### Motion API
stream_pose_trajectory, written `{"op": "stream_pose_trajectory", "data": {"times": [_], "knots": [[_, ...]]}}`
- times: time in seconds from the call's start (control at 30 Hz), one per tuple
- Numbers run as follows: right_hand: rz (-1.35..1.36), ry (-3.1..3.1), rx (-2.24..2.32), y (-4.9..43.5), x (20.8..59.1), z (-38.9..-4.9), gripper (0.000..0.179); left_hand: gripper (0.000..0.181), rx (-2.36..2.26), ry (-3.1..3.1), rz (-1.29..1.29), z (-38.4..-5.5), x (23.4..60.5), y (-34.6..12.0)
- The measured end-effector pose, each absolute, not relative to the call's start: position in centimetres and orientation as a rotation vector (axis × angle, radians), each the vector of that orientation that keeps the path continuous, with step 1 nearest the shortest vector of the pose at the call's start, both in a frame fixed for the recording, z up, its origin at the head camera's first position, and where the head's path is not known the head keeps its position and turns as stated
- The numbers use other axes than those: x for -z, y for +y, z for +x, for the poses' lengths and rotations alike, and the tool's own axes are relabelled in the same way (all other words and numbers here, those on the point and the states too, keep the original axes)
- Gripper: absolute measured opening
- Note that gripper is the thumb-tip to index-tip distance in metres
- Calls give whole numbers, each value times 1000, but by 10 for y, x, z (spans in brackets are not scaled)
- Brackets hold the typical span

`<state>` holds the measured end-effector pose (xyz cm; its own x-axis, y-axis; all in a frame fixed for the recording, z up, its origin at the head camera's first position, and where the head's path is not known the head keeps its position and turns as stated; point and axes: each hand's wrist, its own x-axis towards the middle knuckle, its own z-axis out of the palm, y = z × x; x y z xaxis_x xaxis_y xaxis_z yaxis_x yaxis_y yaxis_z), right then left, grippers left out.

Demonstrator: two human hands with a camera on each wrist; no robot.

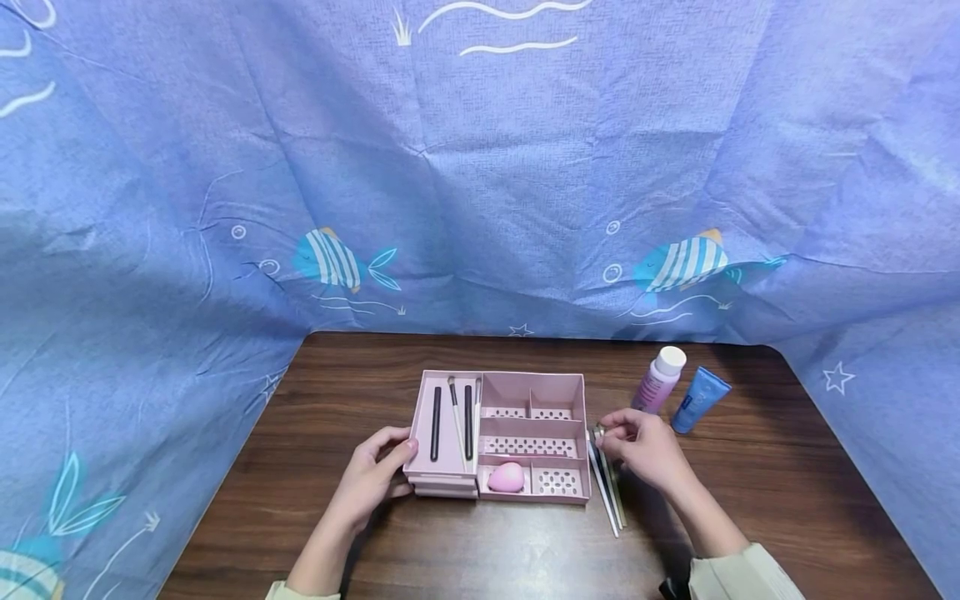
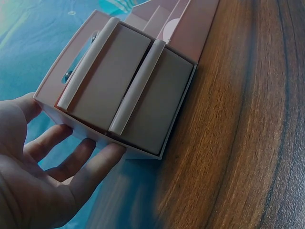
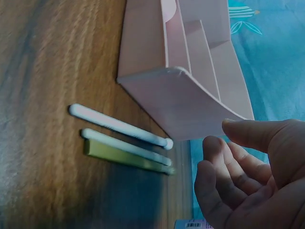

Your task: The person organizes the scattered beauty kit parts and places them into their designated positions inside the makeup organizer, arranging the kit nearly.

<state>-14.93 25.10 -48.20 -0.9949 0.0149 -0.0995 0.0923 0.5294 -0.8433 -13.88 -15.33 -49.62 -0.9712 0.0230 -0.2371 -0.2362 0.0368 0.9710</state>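
A pink makeup organizer (image 1: 534, 498) stands on the table, with two drawers (image 2: 152, 98) stacked under its left part. My left hand (image 1: 378, 467) holds its left side, thumb at the top rim and the other fingertips against the side wall. Two black sticks (image 1: 437, 423) and thin makeup brushes (image 1: 456, 412) show in the left top section. A pink makeup sponge (image 1: 506, 477) sits in a front compartment. Three slim-handled brushes (image 3: 119, 124), two white and one olive-gold, lie beside the organizer's right wall. Over their far ends hovers my right hand (image 1: 641, 446), fingers loosely bent, nothing between them.
Behind my right hand stand a pink bottle (image 1: 656, 387) with a white cap and a blue tube (image 1: 699, 400). The brown wooden table (image 1: 360, 367) ends at the back against a blue fish-print cloth (image 1: 510, 208).
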Motion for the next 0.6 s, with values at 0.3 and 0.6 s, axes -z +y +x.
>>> {"op": "stream_pose_trajectory", "data": {"times": [0.3,0.6], "knots": [[174,2724,1386,257,492,-145,28,34,-2043,2117,-223,-139,495,-153],[284,2634,1400,257,500,-144,29,33,-2012,2146,-233,-140,497,-153]]}}
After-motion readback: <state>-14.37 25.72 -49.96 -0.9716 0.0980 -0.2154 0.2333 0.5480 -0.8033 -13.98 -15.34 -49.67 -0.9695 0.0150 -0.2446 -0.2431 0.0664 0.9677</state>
